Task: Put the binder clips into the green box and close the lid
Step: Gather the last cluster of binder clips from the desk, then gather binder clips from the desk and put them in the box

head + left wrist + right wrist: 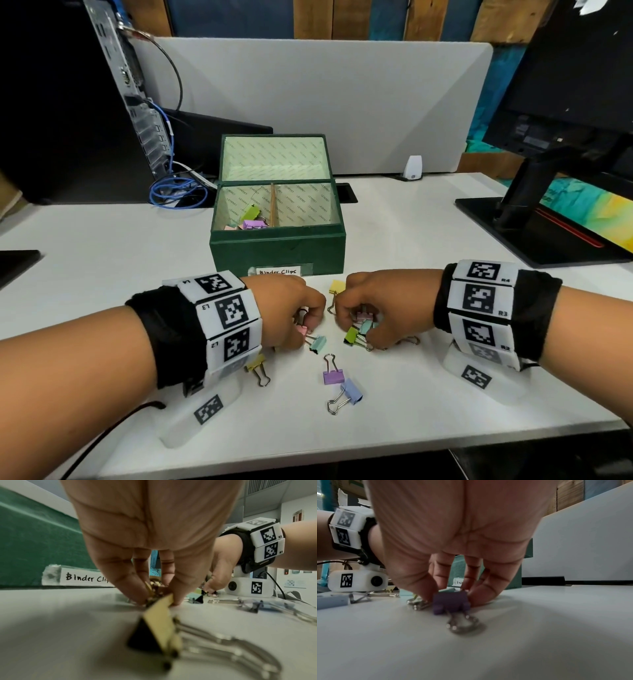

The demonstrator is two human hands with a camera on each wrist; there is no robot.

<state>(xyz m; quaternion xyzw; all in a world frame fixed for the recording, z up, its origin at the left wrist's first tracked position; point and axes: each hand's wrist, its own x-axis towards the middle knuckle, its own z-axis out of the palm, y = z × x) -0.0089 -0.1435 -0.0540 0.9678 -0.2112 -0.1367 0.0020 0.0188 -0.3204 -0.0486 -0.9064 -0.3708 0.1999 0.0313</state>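
Observation:
The green box (277, 251) stands mid-table with its lid (274, 157) upright and several clips (251, 219) in the left compartment. In front of it my left hand (308, 322) pinches a small bunch of clips on the table, a pink one (303, 330) showing; its fingertips (176, 600) close on the metal handles. My right hand (356, 325) curls round green (351, 335), teal and pink clips, and its fingers (479, 596) hold a purple clip (451, 601). Loose on the table lie yellow (337, 287), mint (318, 343), purple (333, 376), blue (352, 390) and yellow (161, 622) clips.
A monitor stand (534, 226) sits at the right and a computer case with blue cables (178, 192) at the back left. A grey partition (308, 102) closes the rear. The table's front edge (342, 445) runs just behind my wrists.

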